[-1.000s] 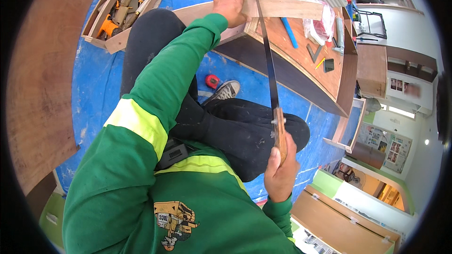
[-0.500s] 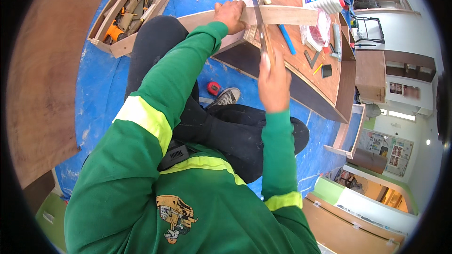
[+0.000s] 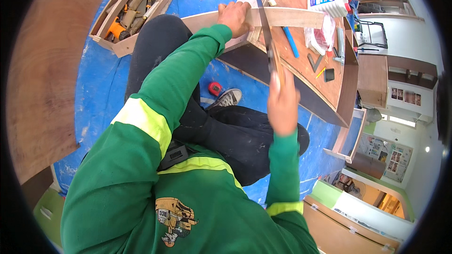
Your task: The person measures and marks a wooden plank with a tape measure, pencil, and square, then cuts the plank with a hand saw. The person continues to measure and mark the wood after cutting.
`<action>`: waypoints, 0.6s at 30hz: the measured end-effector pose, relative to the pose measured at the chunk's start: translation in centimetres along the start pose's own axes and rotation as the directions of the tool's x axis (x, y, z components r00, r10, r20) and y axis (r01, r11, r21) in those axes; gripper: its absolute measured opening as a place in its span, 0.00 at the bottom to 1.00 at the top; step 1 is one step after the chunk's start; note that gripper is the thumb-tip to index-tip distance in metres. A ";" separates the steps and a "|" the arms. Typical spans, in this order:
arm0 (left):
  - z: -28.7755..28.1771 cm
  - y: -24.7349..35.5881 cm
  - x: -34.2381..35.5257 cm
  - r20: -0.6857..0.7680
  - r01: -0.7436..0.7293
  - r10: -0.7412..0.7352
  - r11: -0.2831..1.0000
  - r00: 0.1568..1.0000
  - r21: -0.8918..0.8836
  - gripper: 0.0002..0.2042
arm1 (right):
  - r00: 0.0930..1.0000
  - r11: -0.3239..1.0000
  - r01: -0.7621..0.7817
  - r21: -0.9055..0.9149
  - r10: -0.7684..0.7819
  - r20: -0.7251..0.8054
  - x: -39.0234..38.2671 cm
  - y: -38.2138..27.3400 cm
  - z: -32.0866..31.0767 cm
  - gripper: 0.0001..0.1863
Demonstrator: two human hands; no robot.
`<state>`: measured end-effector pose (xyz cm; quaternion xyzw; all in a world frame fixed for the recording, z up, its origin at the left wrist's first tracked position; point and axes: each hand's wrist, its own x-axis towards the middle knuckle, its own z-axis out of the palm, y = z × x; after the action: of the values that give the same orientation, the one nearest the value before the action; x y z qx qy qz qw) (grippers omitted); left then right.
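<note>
2 hands point(image 3: 234, 19) point(image 3: 283, 106), 1 saw point(image 3: 267, 35), 1 wooden strip point(image 3: 294, 18)

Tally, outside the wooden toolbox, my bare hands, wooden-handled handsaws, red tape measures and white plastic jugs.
Bare hands, left hand and right hand: 2
Wooden-handled handsaw: 1
Red tape measure: 1
White plastic jug: 1
Total: 5

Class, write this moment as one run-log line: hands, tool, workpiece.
left hand: grips wooden strip; right hand: holds handsaw; blade: crosses strip in view; strip: lies over wooden box
</note>
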<state>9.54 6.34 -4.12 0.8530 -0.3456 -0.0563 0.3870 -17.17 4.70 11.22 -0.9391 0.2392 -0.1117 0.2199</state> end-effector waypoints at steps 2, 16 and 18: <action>0.5 -1.0 0.8 0.001 0.012 -0.012 1.000 1.000 -0.018 0.34 | 0.986 0.991 0.131 0.019 -0.128 -0.107 6.1 0.4 2.7 0.19; 0.3 0.3 -0.2 0.006 0.100 -0.101 0.993 0.995 0.068 0.35 | 0.992 0.983 -0.104 -0.150 0.113 0.048 -13.4 -2.7 -8.4 0.24; 0.2 0.9 0.2 0.033 0.116 -0.122 0.983 0.992 0.143 0.35 | 0.958 0.961 -0.248 -0.123 0.262 0.117 -12.3 -3.3 -9.0 0.24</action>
<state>9.16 5.65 -3.65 0.8959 -0.3051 -0.0728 0.3146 -29.32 10.22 19.41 -0.9161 0.3491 -0.0067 0.1971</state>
